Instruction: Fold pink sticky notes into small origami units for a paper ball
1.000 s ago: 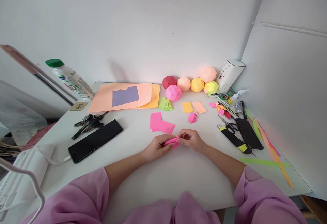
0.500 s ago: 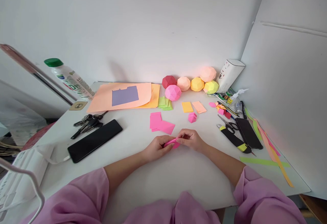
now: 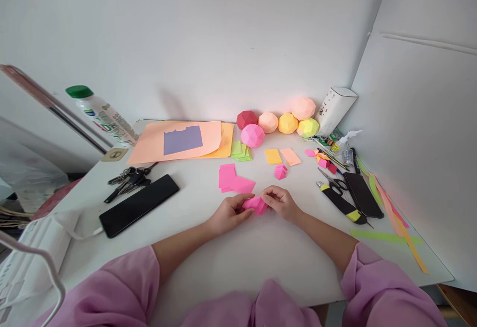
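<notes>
A creased piece of pink paper (image 3: 257,204) is held just above the white table between both my hands. My left hand (image 3: 230,212) pinches its left end between thumb and fingers. At the other end, my right hand (image 3: 281,203) grips the paper's upper right edge with thumb and fingertips. Just beyond my hands lie flat pink paper pieces (image 3: 227,176), overlapping one another. Small folded pink paper units (image 3: 280,171) sit nested together a little farther right.
Faceted paper balls (image 3: 252,135) line the back wall. Scissors (image 3: 337,184), a utility knife (image 3: 341,203) and a glue bottle (image 3: 343,141) lie right, near coloured paper strips (image 3: 387,236). On the left are a black phone (image 3: 139,205), keys (image 3: 130,180), a bottle (image 3: 102,116) and large paper sheets (image 3: 149,143).
The pink paper has turned from nearly edge-on to showing its creased face. My right hand has shifted slightly up and to the right along it.
</notes>
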Demonstrator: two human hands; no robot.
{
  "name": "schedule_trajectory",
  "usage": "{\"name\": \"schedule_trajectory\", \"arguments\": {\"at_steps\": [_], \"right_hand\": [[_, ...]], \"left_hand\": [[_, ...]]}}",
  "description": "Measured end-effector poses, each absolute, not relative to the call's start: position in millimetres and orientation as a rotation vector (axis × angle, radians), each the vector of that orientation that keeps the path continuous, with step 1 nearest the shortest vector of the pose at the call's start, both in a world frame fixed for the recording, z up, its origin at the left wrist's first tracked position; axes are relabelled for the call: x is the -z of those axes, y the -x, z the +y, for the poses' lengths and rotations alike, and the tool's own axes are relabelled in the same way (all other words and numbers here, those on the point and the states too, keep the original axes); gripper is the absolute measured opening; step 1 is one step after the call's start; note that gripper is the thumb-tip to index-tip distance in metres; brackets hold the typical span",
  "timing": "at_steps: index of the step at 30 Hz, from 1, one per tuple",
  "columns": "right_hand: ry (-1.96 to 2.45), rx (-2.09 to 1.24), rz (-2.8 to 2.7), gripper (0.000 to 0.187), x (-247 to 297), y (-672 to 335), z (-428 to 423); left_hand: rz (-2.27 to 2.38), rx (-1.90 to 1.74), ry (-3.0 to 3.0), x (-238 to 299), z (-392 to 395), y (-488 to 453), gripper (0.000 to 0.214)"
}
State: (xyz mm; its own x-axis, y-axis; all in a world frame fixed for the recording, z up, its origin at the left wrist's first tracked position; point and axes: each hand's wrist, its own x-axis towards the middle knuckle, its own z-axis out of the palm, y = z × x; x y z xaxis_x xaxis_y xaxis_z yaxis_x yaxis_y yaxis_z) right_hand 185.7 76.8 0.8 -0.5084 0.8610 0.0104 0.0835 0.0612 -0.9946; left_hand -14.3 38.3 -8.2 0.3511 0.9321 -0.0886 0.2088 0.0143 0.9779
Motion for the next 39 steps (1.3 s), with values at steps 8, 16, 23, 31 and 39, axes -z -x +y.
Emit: {"name": "schedule_trajectory", "arguments": {"at_steps": [8,16,23,31,39], "right_hand": [[0.917,-1.348,-1.792,0.022,0.3,-182.2,72.4],[1.0,-1.271,-1.862,0.025,2.7,-181.5,70.6],[0.955,-1.281,-1.886,0.026,0.4,-181.6,70.3],[0.857,-1.348,-1.917,0.027,-3.2,-181.5,68.0],[0.947,-1.351,-1.888,0.029,3.2,-183.9,71.3]], "left_hand": [[0.969,-0.81,-1.262,4.0,41.4,15.6,0.045],[1.005,-0.828,-1.272,6.7,40.1,15.8,0.051],[0.893,-0.807,-1.309,0.7,41.2,15.9,0.039],[0.926,-0.811,-1.379,3.4,42.3,16.3,0.037],[1.001,-0.823,-1.339,4.8,42.2,14.7,0.037]]}}
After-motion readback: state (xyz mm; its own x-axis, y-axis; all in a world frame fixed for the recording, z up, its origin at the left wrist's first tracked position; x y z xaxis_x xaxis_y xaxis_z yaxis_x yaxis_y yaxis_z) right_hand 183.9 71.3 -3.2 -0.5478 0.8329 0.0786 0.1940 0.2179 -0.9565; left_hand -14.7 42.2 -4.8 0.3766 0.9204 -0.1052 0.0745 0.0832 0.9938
